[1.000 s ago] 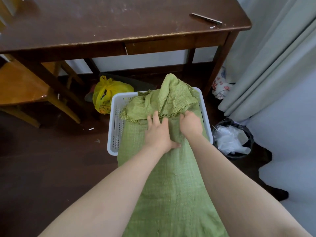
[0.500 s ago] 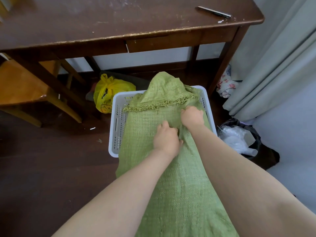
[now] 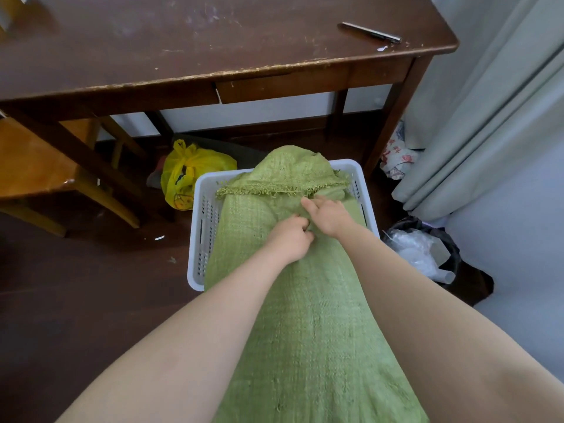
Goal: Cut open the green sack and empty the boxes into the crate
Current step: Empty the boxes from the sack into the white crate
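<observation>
The woven green sack (image 3: pixel 305 300) fills the white perforated plastic crate (image 3: pixel 201 227) — contents hidden; left hand (image 3: pixel 290 239) and right hand (image 3: pixel 328 215) both pinch its fabric.

A lived-in home room — scuffed wooden desk (image 3: pixel 213 41), chair (image 3: pixel 33 166), curtain (image 3: pixel 488 117), small waste bin (image 3: pixel 451 254).

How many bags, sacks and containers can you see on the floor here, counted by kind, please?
Green sack: 1
White crate: 1
Yellow plastic bag: 1
Black bin: 1
Total: 4
Both hands, left and right, are on the sack.
</observation>
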